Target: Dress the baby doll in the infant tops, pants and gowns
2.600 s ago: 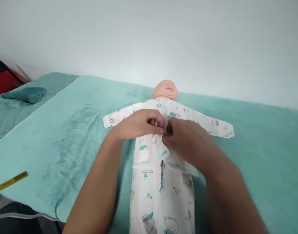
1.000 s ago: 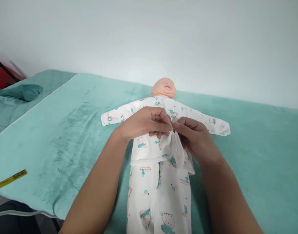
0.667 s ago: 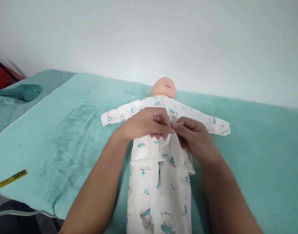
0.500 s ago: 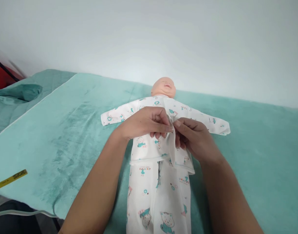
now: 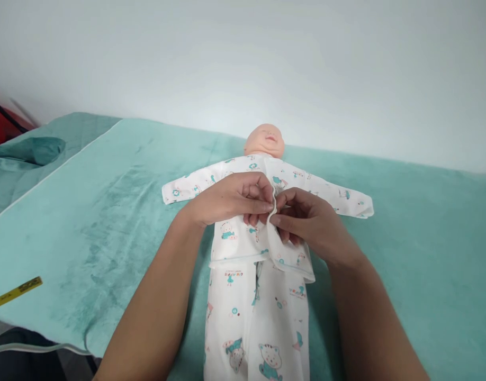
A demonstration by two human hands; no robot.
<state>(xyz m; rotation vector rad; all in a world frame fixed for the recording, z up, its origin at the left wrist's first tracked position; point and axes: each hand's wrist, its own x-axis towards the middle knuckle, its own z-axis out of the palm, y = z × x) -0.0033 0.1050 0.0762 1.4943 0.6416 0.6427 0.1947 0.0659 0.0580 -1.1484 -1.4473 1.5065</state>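
Note:
A baby doll (image 5: 264, 141) lies on its back, its sleeves spread wide, in a white printed baby shirt (image 5: 231, 241) and matching trousers (image 5: 231, 317). Over the middle of its chest, my left hand (image 5: 243, 198) pinches the shirt's front edge between thumb and fingers. Right beside it my right hand (image 5: 306, 217) is closed on the same front edge from the other side, thumb low and fingers curled behind the cloth. The edge stands up slightly between both hands. Any fastener there is hidden by my fingertips.
A teal plush cover (image 5: 119, 227) spreads under the doll, up to a pale wall (image 5: 243, 63). At the left lie a yellow strip (image 5: 16, 293), a white cable (image 5: 32, 347) and a folded teal cloth (image 5: 36, 151). Something red (image 5: 2, 127) shows at the far left.
My right thumb has slid lower along the shirt edge and its fingers have shifted up and left. The edge now curves between my hands. My left hand keeps its pinch.

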